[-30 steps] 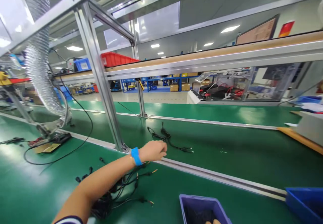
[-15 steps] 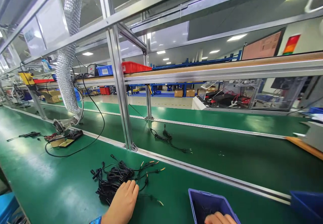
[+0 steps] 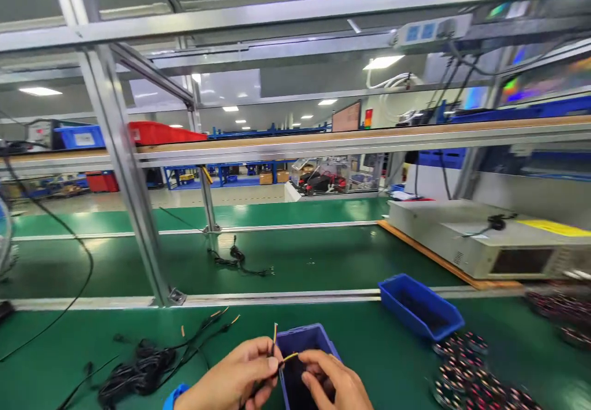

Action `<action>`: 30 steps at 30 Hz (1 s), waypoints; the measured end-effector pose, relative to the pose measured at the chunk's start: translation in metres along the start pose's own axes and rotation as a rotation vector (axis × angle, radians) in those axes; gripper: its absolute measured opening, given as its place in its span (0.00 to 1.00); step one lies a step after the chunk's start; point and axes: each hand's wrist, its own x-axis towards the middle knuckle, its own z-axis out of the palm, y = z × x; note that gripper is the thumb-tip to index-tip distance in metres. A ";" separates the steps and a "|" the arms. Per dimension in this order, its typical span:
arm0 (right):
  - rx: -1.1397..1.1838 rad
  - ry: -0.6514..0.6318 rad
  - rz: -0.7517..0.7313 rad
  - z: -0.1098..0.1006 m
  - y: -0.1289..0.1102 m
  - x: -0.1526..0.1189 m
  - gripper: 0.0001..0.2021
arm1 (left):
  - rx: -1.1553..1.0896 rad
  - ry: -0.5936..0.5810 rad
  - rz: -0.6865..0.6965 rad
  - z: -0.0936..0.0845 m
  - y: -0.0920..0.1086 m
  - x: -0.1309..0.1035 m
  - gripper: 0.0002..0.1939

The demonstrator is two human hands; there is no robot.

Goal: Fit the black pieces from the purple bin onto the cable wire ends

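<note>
My left hand (image 3: 256,370) is closed on the end of a black cable (image 3: 280,365). Two coloured wire tips, one orange and white and one yellow, stick out past its thumb. My right hand (image 3: 336,380) is half curled at the yellow tip, its index fingertip at the wire's end and its thumb lower and apart. Anything small between those fingers is too fine to make out. Below both hands sits a purple-blue bin (image 3: 307,336), its inside dark and partly hidden. A heap of black cables (image 3: 138,373) with bare orange wire ends lies left of my left hand.
Right of the hands stands a blue bin (image 3: 418,308), with a pile of dark ring-shaped parts (image 3: 475,373) in front. A grey instrument (image 3: 489,237) rests on a wooden board behind. A metal post (image 3: 124,182) rises at left; another black cable (image 3: 237,261) lies beyond the rail.
My left hand has left the cable heap and moved right with a cable end. My right hand has come up out of the bin to the wire tips. The view has swung right.
</note>
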 end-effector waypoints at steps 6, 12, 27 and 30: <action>0.321 0.142 0.243 -0.010 -0.012 0.001 0.19 | -0.112 0.058 0.087 0.019 -0.027 0.041 0.23; 0.448 0.301 0.390 -0.008 -0.015 -0.001 0.27 | -0.119 0.024 0.034 0.015 -0.043 0.047 0.24; 0.207 0.273 0.060 -0.015 -0.025 -0.004 0.09 | 0.064 0.056 0.162 0.017 -0.044 0.036 0.24; 0.193 0.257 0.033 -0.017 -0.026 -0.003 0.09 | 0.099 0.055 0.179 0.015 -0.044 0.034 0.22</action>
